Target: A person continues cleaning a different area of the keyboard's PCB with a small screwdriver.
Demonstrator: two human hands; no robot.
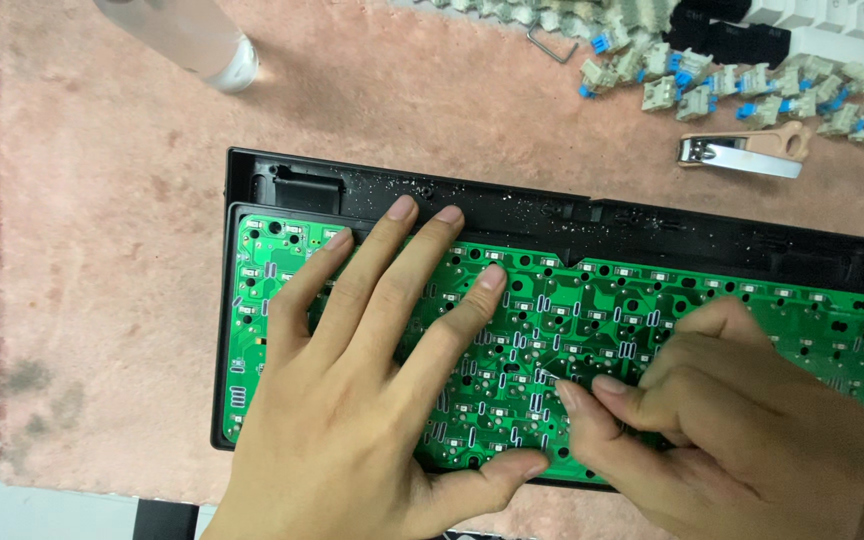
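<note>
board: green circuit board [592, 320] lies solder-side up in the black keyboard case [712, 235], mid-worktop, on the pink mat [102, 300]; it covers most of the case, back wall of case shows bare along the far edge.
left hand [352, 400]: flat on the board's left half, fingers [422, 260] spread & released, tips reaching the case's far wall; thumb along the near edge. Presses, grips nothing.
right hand [742, 420]: curled on the board's right-centre, near edge; thumb + index pinched tight at a spot on the board. Whether sth small sits in the pinch: cannot tell.
switches: pile of loose key switches [752, 85], beige w/ blue stems, at far right corner of mat, well apart from the board.
keycaps: black & white ones [752, 40] behind the pile, far edge.
tools: nail clipper [742, 152] just beside the pile; bent wire puller [552, 45] near far edge; clear bottle [192, 40] far left.
done (judged): caps & switches look already off, board bare of them.
left (judged): board not lifted out, sits in case; no screws seen, too small to tell.
</note>
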